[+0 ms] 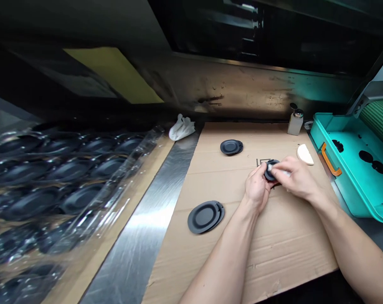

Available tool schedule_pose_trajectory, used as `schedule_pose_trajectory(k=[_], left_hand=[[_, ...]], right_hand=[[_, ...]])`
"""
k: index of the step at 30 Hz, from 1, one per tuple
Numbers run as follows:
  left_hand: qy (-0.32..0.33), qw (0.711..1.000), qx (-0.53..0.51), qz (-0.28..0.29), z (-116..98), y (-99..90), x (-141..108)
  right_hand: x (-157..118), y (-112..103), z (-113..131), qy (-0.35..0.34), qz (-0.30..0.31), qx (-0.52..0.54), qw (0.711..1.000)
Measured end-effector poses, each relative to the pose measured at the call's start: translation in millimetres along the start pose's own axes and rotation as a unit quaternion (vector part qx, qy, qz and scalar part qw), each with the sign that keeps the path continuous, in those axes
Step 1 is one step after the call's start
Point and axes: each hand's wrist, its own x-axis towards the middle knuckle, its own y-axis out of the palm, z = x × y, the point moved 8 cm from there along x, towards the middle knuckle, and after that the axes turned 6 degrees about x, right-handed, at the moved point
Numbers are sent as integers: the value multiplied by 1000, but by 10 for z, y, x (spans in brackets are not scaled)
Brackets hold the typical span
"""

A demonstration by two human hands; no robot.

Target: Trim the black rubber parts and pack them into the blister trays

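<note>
A small black disc-shaped part (268, 173) is held above the cardboard by my left hand (256, 185), whose fingers wrap its edge. My right hand (293, 176) pinches a small white wad (270, 167) against the face of that disc. Two stacks of black discs lie to the left of my hands: a smaller one (231, 147) farther back and a larger one (204, 216) nearer. Beyond my right hand lies a flat white pad (305, 154) with one straight edge.
Cardboard (191, 249) covers the work surface. At right stands a teal bin (352, 185) with black pieces inside. A bottle (295, 122) is at the back. Clear trays (109, 215) of black discs fill the left, and a crumpled white cloth (181, 127) lies beside them.
</note>
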Motion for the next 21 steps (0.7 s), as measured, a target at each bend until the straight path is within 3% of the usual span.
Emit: schedule_pose_trajectory(k=[2,5,9,13,15,21], left_hand=[[3,1000,-6,-3,-3,-5,3],[-3,1000,-1,-6,5,-4,8],[-18,1000,-9,-6,9,6,15],[-75,997,-28,-19,-9,-14,5],[-115,991,-56,-22,-24,-15,-21],[-181,976,-121,-28,-51,6,-106]], right_hand=[[-20,134,23,-22,46,-54,997],[-23,92,-61,8,14,-117,993],[-12,51,-162,12,26,-111,993],[-11,-258,-382,74,-89,-143,983],[-20,-312,-474,102,-105,-149,978],[-35,-50,-562,124,-9,-204,971]])
